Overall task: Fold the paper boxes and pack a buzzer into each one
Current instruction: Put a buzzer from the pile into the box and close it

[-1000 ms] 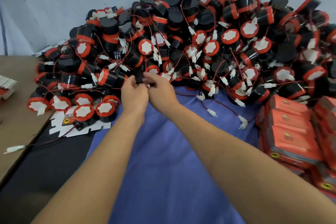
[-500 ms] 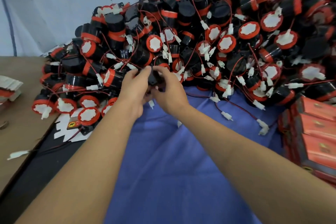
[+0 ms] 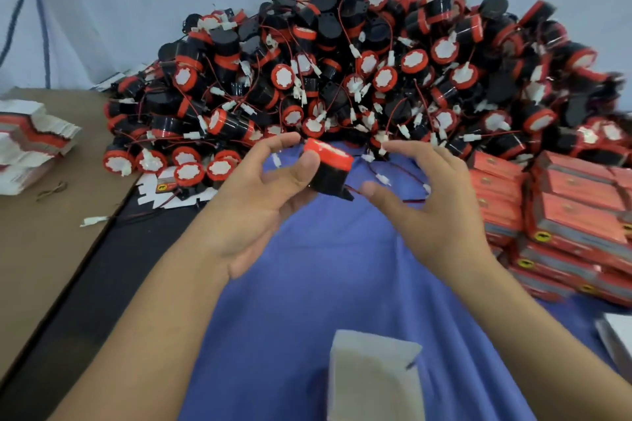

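Left hand is gripping 1 buzzer, thumb pressing its side and fingers curling behind it, so it is clamped on. The buzzer is sitting in the air just in front of the buzzer pile, above the blue cloth. Its axis is tilting: red cap pointing up and away toward the pile, black base pointing down-right toward the right hand. The right hand is hovering just beside it, not touching the body, thumb and fingers apart, holding nothing I can make out. A red wire is trailing from the base toward its thumb. The left hand is the nearer 1. A white paper piece, likely a box, is lying on the cloth nearer the person, below both hands, so the buzzer is probably needing to come back and down. Folded red boxes are sitting at right, flat blanks at left.
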The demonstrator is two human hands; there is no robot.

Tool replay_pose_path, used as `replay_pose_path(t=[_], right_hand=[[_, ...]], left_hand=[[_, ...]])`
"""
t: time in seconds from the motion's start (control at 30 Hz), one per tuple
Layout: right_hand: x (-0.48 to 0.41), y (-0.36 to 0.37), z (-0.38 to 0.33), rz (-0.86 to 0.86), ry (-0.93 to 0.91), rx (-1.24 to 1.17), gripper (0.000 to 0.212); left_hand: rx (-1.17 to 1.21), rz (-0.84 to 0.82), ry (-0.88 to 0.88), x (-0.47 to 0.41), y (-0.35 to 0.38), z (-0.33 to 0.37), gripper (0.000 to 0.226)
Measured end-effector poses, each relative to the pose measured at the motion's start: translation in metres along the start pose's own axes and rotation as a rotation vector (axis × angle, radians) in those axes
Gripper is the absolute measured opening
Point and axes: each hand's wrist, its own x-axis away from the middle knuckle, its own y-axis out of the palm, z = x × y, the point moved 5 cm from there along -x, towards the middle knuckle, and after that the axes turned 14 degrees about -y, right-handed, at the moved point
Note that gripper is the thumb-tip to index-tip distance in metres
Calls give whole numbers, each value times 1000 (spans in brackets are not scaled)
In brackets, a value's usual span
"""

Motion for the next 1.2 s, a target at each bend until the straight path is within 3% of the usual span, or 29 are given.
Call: replay_pose_path(t=[0.13,0.23,0.3,0.43,0.5,0.63,0.7,0.8,0.97,1.1,1.2], right_hand=[[54,-55,-10,276,295,163,48],[90,-77,-13,401,524,-248,25],[110,-77,-16,362,609,-566,6],[133,-93,-36,472,439,-692,29],[140,-93,-45,370,350,-642,36],[153,-85,-60,138,245,-531,36],[153,-80,-74,176,213,-633,31],[150,-83,-89,460,170,-839,24],[153,-91,-102,739,170,-1094,12],[175,-84,-92,815,347,-986,16],[191,-82,-84,865,415,-796,25]], left_hand=[[-27,-222,105,52,29,-16,63],[-61,-241,155,85,44,-41,51],[-142,-207,190,100,49,-55,46],[-659,0,333,115,46,-72,44],[-849,4,317,117,45,-84,45],[-963,37,278,127,35,-95,53],[-956,44,306,133,33,-91,41],[-776,84,350,139,28,-86,26],[-448,100,525,160,28,-79,25],[-358,71,490,166,24,-99,25],[-506,29,418,158,29,-113,25]])
